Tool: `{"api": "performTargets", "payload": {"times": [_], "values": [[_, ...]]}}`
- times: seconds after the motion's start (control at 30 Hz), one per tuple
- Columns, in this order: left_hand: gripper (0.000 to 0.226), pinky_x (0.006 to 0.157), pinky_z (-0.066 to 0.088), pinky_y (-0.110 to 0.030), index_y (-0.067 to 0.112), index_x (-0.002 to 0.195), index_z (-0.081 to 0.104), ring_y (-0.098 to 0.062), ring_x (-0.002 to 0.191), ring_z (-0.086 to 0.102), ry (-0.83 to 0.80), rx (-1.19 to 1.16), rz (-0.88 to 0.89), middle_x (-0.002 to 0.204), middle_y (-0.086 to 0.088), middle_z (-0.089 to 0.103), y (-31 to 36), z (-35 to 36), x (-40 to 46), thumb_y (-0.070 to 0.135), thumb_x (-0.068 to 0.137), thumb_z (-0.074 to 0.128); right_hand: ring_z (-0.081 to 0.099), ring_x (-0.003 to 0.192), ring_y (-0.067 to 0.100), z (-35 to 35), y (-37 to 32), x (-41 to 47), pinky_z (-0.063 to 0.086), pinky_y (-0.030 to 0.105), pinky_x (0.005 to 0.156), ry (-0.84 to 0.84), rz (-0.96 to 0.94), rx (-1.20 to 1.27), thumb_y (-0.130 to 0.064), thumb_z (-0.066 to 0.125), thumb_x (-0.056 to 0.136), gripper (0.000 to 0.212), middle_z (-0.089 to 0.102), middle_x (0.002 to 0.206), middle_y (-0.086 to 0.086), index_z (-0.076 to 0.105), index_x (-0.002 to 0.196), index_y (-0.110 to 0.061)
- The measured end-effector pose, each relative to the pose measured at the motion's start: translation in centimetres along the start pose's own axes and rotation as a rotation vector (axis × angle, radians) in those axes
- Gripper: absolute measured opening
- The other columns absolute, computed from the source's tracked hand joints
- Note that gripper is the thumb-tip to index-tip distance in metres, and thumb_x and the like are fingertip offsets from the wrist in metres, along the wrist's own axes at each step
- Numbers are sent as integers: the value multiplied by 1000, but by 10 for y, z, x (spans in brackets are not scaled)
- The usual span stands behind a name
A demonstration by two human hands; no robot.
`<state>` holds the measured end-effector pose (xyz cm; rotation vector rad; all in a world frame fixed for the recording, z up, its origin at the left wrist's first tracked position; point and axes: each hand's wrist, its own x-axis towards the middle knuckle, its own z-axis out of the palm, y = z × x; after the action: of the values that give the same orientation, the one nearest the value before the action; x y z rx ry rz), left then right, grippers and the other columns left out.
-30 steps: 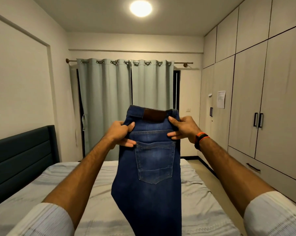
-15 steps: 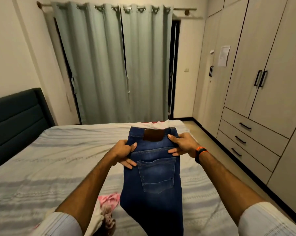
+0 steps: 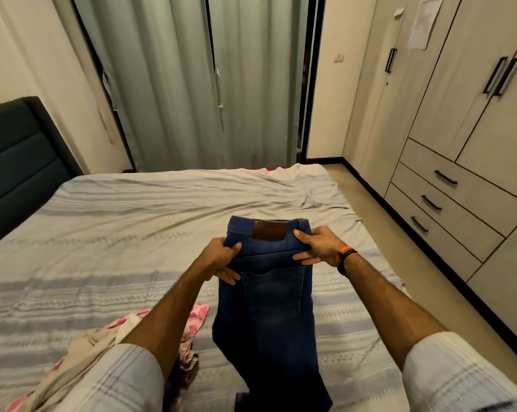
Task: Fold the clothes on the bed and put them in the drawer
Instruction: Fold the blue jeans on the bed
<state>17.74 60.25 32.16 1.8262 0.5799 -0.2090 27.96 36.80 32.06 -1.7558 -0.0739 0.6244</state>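
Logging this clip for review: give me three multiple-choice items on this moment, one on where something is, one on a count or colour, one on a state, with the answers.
1. Where does the pile of pink and cream clothes lie?
A. on the bed, left of the jeans
B. on the floor by the wardrobe
C. against the headboard

2. How many drawers with black handles show under the wardrobe doors?
A. one
B. three
C. five

3. How are the jeans held?
A. by one hand only
B. by no hand, lying flat
C. by both hands at the waistband

Answers:
1 A: the pile of clothes sits on the bed beside the jeans.
2 B: three drawers are stacked there.
3 C: the left hand and right hand each grip a side of the waistband.
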Motion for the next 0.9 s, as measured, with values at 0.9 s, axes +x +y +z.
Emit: {"api": "performTargets", "payload": {"times": [0.9], "values": [[15, 88, 53, -60, 30, 98, 64, -34, 98, 67, 291, -163, 873, 99, -6, 69, 199, -59, -22, 39, 86, 66, 68, 102, 8, -59, -188, -53, 57, 24, 82, 192, -913, 179, -10, 59, 96, 23, 68, 112, 1, 60, 119, -6]]}}
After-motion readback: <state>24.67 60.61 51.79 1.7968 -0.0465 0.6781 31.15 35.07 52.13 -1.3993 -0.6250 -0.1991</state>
